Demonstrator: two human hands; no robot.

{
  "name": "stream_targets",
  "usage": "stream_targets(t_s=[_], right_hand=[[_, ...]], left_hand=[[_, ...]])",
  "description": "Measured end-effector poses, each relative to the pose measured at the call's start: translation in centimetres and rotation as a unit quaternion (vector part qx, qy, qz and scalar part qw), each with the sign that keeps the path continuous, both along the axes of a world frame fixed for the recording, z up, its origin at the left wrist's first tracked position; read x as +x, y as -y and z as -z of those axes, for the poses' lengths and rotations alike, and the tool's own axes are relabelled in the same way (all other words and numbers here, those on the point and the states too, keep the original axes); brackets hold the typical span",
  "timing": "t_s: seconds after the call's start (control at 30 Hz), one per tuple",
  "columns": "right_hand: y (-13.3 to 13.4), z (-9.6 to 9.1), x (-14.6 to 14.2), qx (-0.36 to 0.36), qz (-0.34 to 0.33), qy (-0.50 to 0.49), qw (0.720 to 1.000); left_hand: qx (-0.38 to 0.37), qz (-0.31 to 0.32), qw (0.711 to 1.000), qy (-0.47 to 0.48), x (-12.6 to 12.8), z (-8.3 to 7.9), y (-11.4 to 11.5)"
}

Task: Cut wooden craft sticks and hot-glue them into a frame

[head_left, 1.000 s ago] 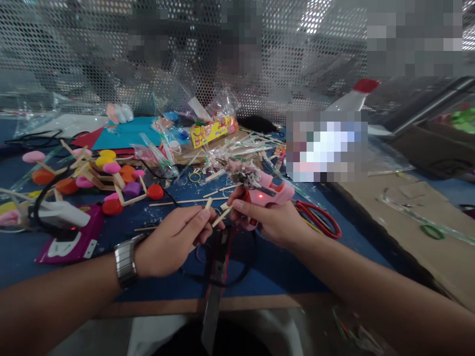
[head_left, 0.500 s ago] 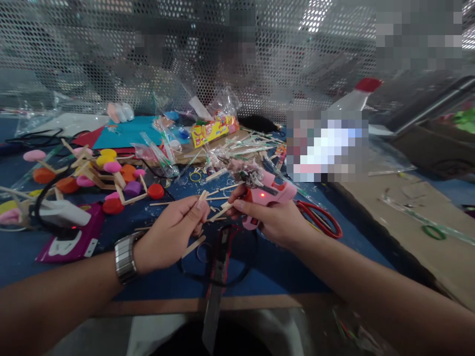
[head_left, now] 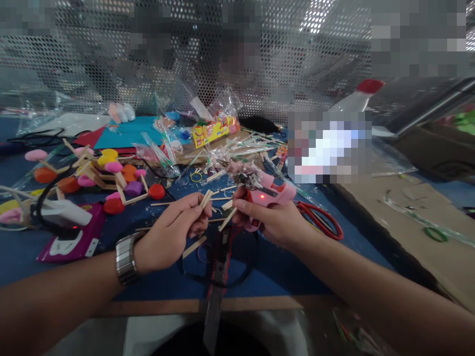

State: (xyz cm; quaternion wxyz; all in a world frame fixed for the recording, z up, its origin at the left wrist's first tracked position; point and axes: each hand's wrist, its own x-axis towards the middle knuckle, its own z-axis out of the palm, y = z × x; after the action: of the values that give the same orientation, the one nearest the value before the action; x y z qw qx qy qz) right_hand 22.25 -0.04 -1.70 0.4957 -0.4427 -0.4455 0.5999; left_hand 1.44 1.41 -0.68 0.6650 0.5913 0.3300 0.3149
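Observation:
My left hand (head_left: 174, 230) is closed around a few short wooden sticks (head_left: 206, 199), whose ends poke up past the thumb. My right hand (head_left: 274, 217) grips a pink hot glue gun (head_left: 272, 193) with a red light lit on its side. Crusted glue and fluff (head_left: 245, 174) cover the gun's nozzle end. A thin wooden stick (head_left: 227, 220) is also pinched between the right thumb and fingers, pointing down and left. Below the hands lies a box cutter (head_left: 219, 262), its long blade reaching over the table's front edge.
Left stand stick frames with coloured clay discs (head_left: 111, 173), near a purple power strip (head_left: 92, 222) with plugs. Behind are loose sticks (head_left: 248, 143), a yellow clay package (head_left: 215, 131) and blue sheets (head_left: 128, 132). Red-handled scissors (head_left: 322, 220) and cardboard (head_left: 378, 217) lie right.
The stick in my right hand has swung to point more downward, apart from my left hand. The sticks in my left hand have shifted slightly right. The glue gun stays in about the same place.

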Motion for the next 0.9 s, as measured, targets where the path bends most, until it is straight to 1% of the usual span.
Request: stream_targets(t_s=[0.17, 0.4, 0.6, 0.73, 0.9], right_hand=[[0.08, 0.04, -0.04, 0.002, -0.011, 0.013, 1.000], [0.12, 0.01, -0.14, -0.009, -0.005, 0.023, 1.000], [0.11, 0.00, -0.15, -0.013, -0.014, 0.029, 0.999], [0.14, -0.02, -0.17, -0.013, -0.013, 0.029, 0.999], [0.14, -0.02, -0.14, -0.005, -0.023, 0.037, 0.999]], left_hand=[[0.012, -0.010, 0.999, -0.028, 0.05, -0.10, 0.21], [0.048, 0.007, 0.998, -0.040, 0.12, 0.15, 0.29], [0.044, 0.022, 0.997, -0.052, 0.10, 0.00, 0.32], [0.048, 0.018, 0.996, -0.070, 0.17, -0.22, 0.35], [0.085, 0.019, 0.992, -0.097, 0.19, -0.40, 0.33]])
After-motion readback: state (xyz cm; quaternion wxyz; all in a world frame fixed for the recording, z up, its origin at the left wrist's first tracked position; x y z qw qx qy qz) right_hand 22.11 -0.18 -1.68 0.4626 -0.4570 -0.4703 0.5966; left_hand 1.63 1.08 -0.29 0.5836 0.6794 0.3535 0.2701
